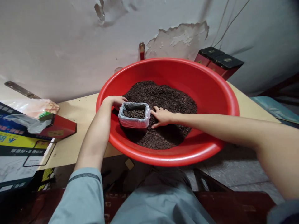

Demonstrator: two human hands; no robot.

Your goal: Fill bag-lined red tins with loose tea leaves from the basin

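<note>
A large red plastic basin [210, 93] holds a heap of dark dried tea leaves [163, 93]. Set in the heap toward the left is a small rectangular tin [137, 130], with a clear plastic bag [147, 113] folded over its rim and tea leaves inside. My left hand [118, 100] grips the far left side of the tin, its fingers partly hidden. On the right of the tin, my right hand [162, 116] lies on the leaves with fingers spread, the tips close to the bag.
The basin stands on a pale wooden table [81, 109] against a peeling wall. Two dark-lidded red tins [220, 62] are behind it at right. At left are another bag-lined red tin [63, 126] and a printed carton [21, 149].
</note>
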